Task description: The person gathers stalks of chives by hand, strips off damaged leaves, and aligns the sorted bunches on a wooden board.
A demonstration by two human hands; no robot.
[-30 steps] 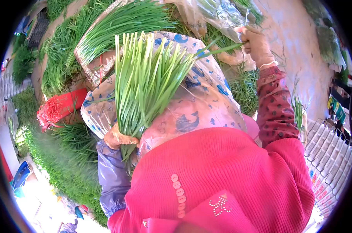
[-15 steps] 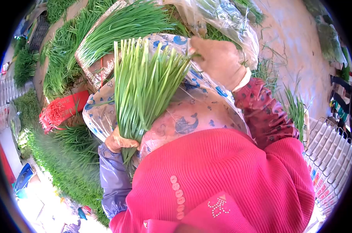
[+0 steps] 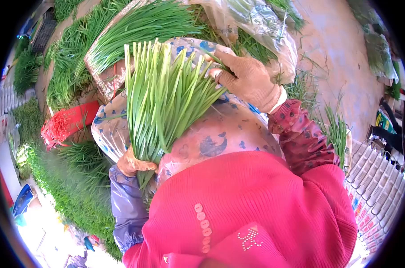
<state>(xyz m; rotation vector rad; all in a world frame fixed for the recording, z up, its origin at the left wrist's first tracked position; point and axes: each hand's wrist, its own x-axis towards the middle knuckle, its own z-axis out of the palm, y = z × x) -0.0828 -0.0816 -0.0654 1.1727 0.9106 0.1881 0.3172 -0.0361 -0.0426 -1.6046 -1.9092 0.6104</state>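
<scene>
A thick bunch of green stalks (image 3: pixel 162 98) with pale cut ends fans upward over the patterned plastic apron (image 3: pixel 220 134) on my lap. Around its lower end my left hand (image 3: pixel 137 164), in a tan glove, is closed. My right hand (image 3: pixel 247 80), gloved with bare fingertips showing, is at the bunch's upper right edge. Its thumb and fingers are pinched at the stalk ends there, and a dark green leaf shows between them.
More green stalks (image 3: pixel 144 31) lie on a board ahead. A red bundle of ties (image 3: pixel 62 125) rests at the left, above a large green heap (image 3: pixel 73 192). Clear plastic bags (image 3: pixel 274 35) lie at the upper right, and white crates (image 3: pixel 376 183) stand at the right.
My right hand has come back from the upper right, where it held a few leaves, to the bunch's right edge. My left hand has stayed closed on the bunch.
</scene>
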